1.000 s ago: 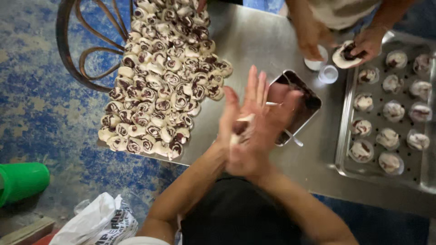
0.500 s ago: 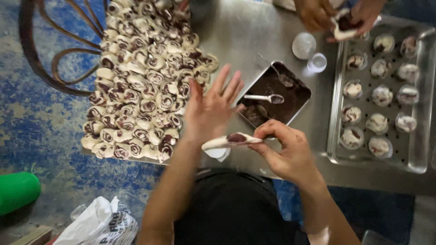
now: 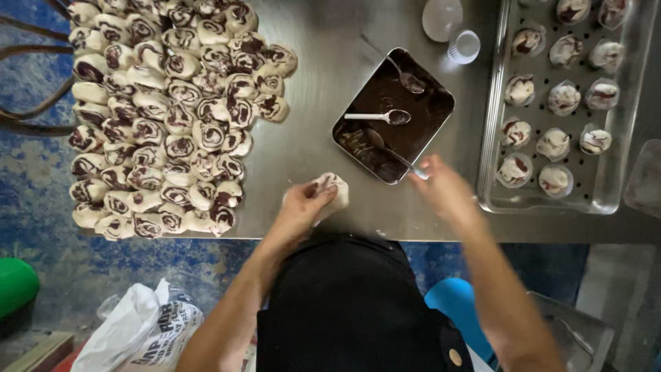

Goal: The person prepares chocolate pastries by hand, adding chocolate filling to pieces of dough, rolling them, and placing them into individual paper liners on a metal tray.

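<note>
Dough piece under my left hand, right hand at the filling tin.

I see my left hand (image 3: 303,207) resting on the brushed-steel desk (image 3: 323,83), fingers curled around a soft, pale dough piece (image 3: 332,189) streaked with dark swirls, near the desk's front edge. My right hand (image 3: 444,189) is motion-blurred at the corner of the square metal tin (image 3: 441,103) of glossy dark paste, touching the handle of a metal spoon (image 3: 396,155); I cannot tell whether its fingers are closed on it. Two more spoons (image 3: 382,117) lie in the paste. To the left sits a dense heap of marbled dough rolls (image 3: 165,117), lumpy and rounded. To the right, a perforated steel tray (image 3: 620,158) carries filled buns in paper cups (image 3: 554,180).
</note>
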